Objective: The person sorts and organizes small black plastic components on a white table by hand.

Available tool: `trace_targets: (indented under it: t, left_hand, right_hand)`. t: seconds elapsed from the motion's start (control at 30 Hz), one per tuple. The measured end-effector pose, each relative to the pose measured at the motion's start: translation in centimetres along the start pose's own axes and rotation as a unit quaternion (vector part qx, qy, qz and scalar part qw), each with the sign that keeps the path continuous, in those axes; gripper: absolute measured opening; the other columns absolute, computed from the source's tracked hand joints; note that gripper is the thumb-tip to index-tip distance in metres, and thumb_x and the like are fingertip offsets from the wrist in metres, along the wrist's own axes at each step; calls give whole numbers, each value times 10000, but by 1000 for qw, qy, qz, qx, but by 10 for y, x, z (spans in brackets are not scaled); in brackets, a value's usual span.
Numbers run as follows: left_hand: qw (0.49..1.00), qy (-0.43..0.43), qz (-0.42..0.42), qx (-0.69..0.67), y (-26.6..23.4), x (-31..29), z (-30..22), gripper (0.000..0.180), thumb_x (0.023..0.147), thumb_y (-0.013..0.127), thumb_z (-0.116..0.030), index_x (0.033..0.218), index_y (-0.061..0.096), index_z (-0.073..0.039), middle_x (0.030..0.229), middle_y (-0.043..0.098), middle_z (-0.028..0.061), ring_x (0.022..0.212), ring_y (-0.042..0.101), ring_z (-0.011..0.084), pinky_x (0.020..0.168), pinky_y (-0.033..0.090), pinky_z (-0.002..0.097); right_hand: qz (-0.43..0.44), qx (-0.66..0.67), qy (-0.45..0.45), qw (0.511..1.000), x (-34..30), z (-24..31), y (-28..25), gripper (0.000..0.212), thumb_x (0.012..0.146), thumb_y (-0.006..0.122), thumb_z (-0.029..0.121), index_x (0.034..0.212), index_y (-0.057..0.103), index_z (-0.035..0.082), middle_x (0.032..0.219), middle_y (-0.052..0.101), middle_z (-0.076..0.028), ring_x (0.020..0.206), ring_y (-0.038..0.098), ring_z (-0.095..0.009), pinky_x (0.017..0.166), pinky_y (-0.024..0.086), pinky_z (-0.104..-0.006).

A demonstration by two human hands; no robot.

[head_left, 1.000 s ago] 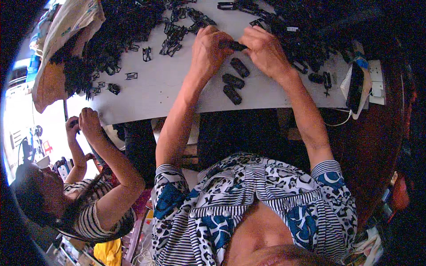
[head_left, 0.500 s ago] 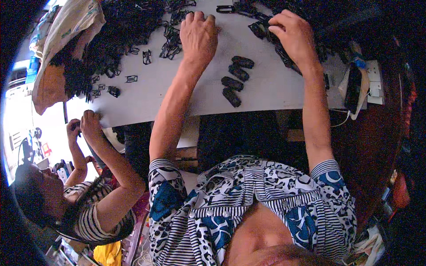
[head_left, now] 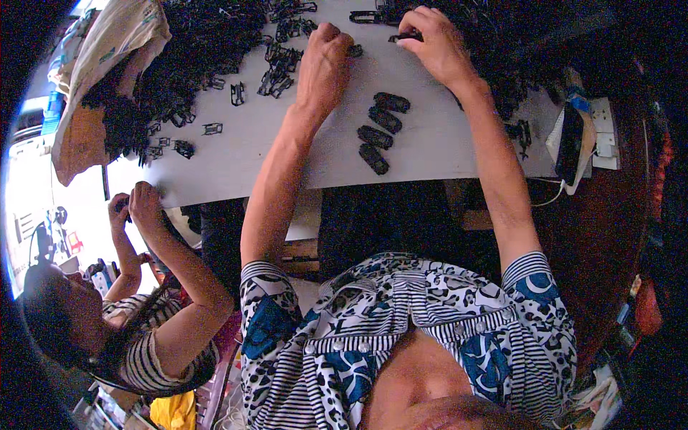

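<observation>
My left hand (head_left: 325, 63) is closed over the far middle of the white table (head_left: 272, 140), its fingers wrapped round a small black plastic part (head_left: 355, 51) that pokes out on the right side. Further right, my right hand (head_left: 437, 44) pinches another black plastic piece (head_left: 408, 35) between thumb and fingers. The two hands are apart. Closer to me lie several oblong black parts (head_left: 385, 118) in a slanting row. Small open black frames (head_left: 279, 68) are scattered just left of my left hand.
A large heap of black parts (head_left: 190, 54) covers the far left, beside a pale sack (head_left: 118, 43). More black parts (head_left: 519, 135) lie at right, near a white power strip (head_left: 605, 132) with a cable. A co-worker's hands (head_left: 140, 204) hold something dark at the table's left edge.
My right hand has moved left and away from me, and a black piece now shows in its fingers. My left hand has turned slightly, bringing its black part into sight.
</observation>
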State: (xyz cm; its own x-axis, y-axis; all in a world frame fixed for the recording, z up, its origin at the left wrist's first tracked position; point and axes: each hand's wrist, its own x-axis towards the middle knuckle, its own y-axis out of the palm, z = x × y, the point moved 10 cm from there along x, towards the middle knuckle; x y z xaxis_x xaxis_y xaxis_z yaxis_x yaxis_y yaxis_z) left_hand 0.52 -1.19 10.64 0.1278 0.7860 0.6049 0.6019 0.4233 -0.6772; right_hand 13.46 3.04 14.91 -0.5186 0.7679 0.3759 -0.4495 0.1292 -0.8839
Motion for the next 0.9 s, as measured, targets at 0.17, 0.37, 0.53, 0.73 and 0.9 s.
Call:
trace_targets:
  t: [0.17,0.37,0.53,0.73,0.9]
  left_hand:
    - [997,0,30,73,2,2,-5,175,756,536,-36,880,657,-63,882,578,114,894,536,312,755,466,387]
    - [998,7,53,29,11,1,-5,141,769,565,-44,877,648,-79,901,581,123,895,530,335,746,467,400]
    - [999,1,53,12,12,-1,-6,198,750,533,0,895,654,-61,875,585,124,883,540,322,759,460,401]
    - [998,-23,56,-22,8,-6,-8,199,740,617,-28,932,640,-77,876,566,133,885,545,345,747,466,413]
    - [996,-41,75,-41,8,-10,-11,288,702,643,3,981,631,-66,894,561,142,881,550,347,760,467,411]
  right_hand:
    - [-21,173,106,979,5,-24,-6,97,784,667,55,814,602,-10,746,614,-106,693,599,-207,624,469,-334]
    - [-24,307,137,941,6,-48,9,140,873,591,99,780,575,-4,651,539,13,624,473,-60,560,412,-251]
    - [-12,288,156,945,8,-46,17,156,871,594,118,773,581,-3,691,545,-27,650,473,-90,596,420,-280]
    - [32,119,-36,992,19,-36,34,260,744,690,90,985,608,38,872,593,-73,786,574,-193,739,481,-311]
    - [-37,-62,-69,995,43,15,18,89,789,643,88,785,634,-1,849,574,-114,848,551,-230,746,455,-358]
